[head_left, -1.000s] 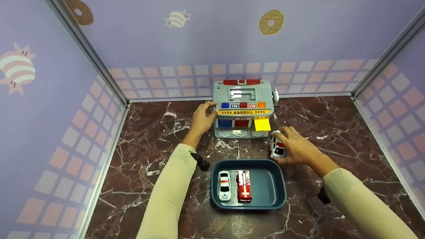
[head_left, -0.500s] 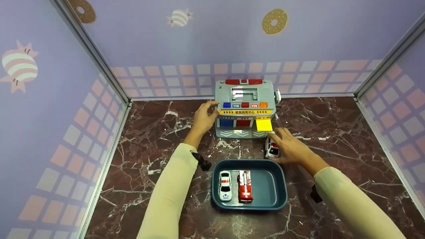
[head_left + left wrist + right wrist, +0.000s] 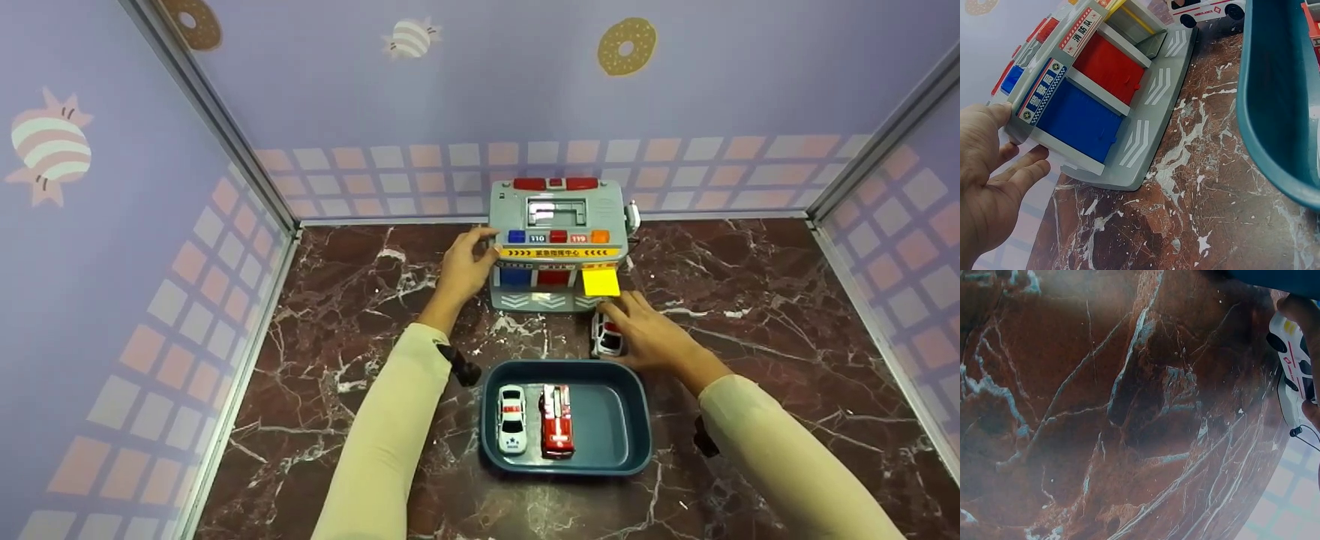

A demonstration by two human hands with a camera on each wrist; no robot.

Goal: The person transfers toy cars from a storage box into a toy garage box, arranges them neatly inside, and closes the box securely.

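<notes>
My left hand (image 3: 461,271) holds the left side of a grey toy rescue station (image 3: 517,202), thumb at the front corner. Blue and red garage doors are down in the left wrist view; the third bay, at right, has its yellow door (image 3: 601,283) raised. In my right hand (image 3: 660,334) is a white toy ambulance (image 3: 606,343) with red markings, gripped between thumb and fingers. It is just in front of the station's right bay, its roof partly covered by the fingers. The right wrist view catches the ambulance (image 3: 1293,354) only at its right edge.
A dark teal tray (image 3: 600,431) stands in front of the station. Inside lie a white toy police car (image 3: 512,439) and a red toy fire truck (image 3: 557,431). Purple wall panels (image 3: 480,75) enclose the marbled tabletop (image 3: 360,300) at back and sides.
My right hand has moved left with the toy ambulance, bringing it from beside the station to before its right bay. The left hand keeps its place on the station.
</notes>
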